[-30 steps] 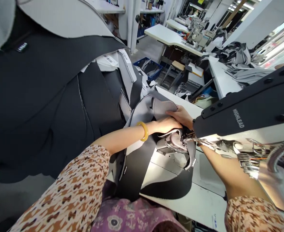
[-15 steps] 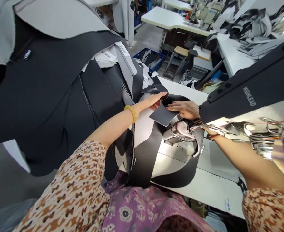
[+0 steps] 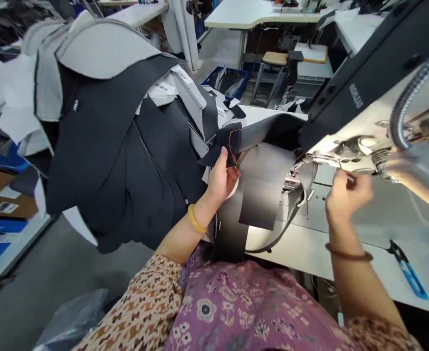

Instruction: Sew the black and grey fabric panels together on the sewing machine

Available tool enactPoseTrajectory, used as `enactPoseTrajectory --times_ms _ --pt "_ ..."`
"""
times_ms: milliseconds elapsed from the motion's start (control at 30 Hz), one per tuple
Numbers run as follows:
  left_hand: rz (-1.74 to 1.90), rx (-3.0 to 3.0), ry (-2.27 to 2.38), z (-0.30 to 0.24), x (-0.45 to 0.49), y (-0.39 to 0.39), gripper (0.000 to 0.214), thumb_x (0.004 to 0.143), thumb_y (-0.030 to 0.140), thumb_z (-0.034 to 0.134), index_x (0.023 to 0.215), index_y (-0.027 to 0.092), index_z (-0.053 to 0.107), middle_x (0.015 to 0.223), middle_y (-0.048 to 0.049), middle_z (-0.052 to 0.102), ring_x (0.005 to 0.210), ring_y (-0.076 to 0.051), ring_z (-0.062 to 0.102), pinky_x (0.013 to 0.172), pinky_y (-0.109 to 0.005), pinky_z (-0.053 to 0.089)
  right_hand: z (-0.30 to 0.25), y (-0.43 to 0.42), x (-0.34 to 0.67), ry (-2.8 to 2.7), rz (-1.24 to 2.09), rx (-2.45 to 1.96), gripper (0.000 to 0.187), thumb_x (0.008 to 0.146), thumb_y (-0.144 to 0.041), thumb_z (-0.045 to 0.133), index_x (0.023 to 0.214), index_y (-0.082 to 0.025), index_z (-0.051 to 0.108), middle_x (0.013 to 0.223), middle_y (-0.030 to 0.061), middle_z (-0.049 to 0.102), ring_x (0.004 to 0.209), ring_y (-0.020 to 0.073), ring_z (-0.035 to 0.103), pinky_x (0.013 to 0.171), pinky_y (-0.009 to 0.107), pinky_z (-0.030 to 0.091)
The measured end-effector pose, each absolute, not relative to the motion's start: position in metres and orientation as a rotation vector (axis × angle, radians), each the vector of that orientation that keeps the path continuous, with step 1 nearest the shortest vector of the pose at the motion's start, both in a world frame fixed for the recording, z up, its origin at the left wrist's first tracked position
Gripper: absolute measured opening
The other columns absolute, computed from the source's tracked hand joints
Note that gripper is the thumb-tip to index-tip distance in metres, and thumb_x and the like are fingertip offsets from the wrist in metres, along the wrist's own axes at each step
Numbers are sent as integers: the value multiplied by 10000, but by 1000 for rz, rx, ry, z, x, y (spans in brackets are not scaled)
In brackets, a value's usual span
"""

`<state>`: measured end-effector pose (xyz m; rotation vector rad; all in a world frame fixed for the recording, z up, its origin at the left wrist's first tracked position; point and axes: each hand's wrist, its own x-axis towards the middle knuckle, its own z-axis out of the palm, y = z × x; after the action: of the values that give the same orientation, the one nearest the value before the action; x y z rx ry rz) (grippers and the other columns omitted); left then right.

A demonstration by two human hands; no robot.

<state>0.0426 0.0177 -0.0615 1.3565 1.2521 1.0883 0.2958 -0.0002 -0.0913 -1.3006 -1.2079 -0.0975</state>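
With sewing seemingly in hand, the person's left hand (image 3: 223, 179) pinches the orange-stitched fabric (image 3: 237, 140) beside the sewing machine (image 3: 360, 97), while the right hand (image 3: 347, 192) curls beneath its head — whether gripping anything, one cannot tell — and the next move likely calls for steadying the fabric.

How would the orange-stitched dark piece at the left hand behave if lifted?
Probably floppy with some body: the dark piece bends in smooth curves. Likely light: the left hand seems to hold it with just thumb and fingers. Unlikely to roll, being sheet-like.
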Motion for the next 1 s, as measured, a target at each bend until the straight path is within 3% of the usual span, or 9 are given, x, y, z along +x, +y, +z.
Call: enactPoseTrajectory --times_ms 100,233,433,633,767,867,1000 --pt "993 1370 1287 -63 52 -1 698 938 446 -87 1327 116 389 1093 -148 658 896 -166 667 748 -317 562 -92 -53 271 -1364 -293 -1144 60 781 -242 550 779 -188 576 756 48 620 723 189 600 672 346 492" --pt "936 1309 1277 -56 69 -18 728 923 395 -162 1325 115 377 1161 -154 625 957 -166 651 784 -326 549 -71 -77 230 -1665 -233 -967 199 798 -147 541 976 -222 590 907 53 665 872 191 637 775 357 522" --pt "951 845 986 -49 98 -37 753 930 498 -77 1099 110 547 952 -120 678 1023 -209 625 868 -369 514 -83 -60 203 -1704 -234 -1082 324 797 -252 601 1107 -168 559 1077 125 620 1032 229 580 876 397 507" --pt "1167 451 815 -46 116 -39 605 956 497 144 792 130 596 835 -75 662 1022 -192 621 935 -320 475 -97 -59 205 -1634 -308 -1076 301 795 -63 483 1062 -154 587 1003 119 633 962 197 590 830 345 514" --pt "1210 417 834 -46 117 -38 575 969 432 176 698 147 596 689 -34 634 909 -143 646 919 -270 473 -94 -56 209 -1650 -347 -1027 305 806 -37 437 1045 -151 588 932 98 651 890 172 605 777 313 509" --pt "1277 465 846 -55 108 -36 500 962 393 226 719 166 599 680 -11 645 782 -114 647 867 -264 491 -92 -53 211 -1656 -408 -961 282 830 -40 441 1025 -176 595 831 56 657 789 139 606 705 275 488" --pt "1117 793 898 -75 84 -53 476 895 522 317 911 171 637 882 -61 702 825 -169 664 812 -333 514 -89 -49 214 -1708 -443 -927 215 843 -61 471 952 -184 609 785 35 659 744 125 598 690 262 470"
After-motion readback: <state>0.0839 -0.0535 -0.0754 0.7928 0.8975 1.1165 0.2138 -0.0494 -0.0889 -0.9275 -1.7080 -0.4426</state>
